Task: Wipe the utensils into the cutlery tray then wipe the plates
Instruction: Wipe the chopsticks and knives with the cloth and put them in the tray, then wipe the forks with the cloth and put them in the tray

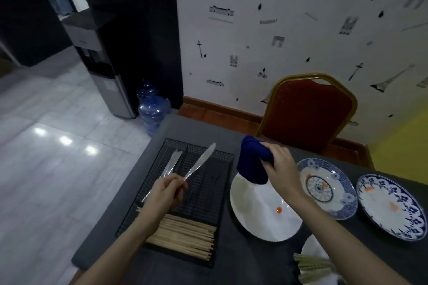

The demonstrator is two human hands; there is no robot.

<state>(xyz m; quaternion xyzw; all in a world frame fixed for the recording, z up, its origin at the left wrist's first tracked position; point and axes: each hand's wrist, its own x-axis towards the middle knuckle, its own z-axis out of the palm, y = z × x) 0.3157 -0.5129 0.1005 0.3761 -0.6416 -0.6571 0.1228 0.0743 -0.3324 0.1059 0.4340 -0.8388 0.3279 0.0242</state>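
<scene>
My left hand pinches the handle of a silver table knife, blade pointing up and away, above the black wire cutlery tray. More silver knives lie in the tray's left slot. Wooden chopsticks fill its near compartment. My right hand grips a dark blue cloth that hangs over the white plate, which has an orange spot. Two blue-patterned plates with orange smears lie to the right.
The dark table ends at the left over a tiled floor. A red chair stands behind the table by the wall. Pale gold utensils rest on a white plate at the bottom right. A blue water bottle stands on the floor.
</scene>
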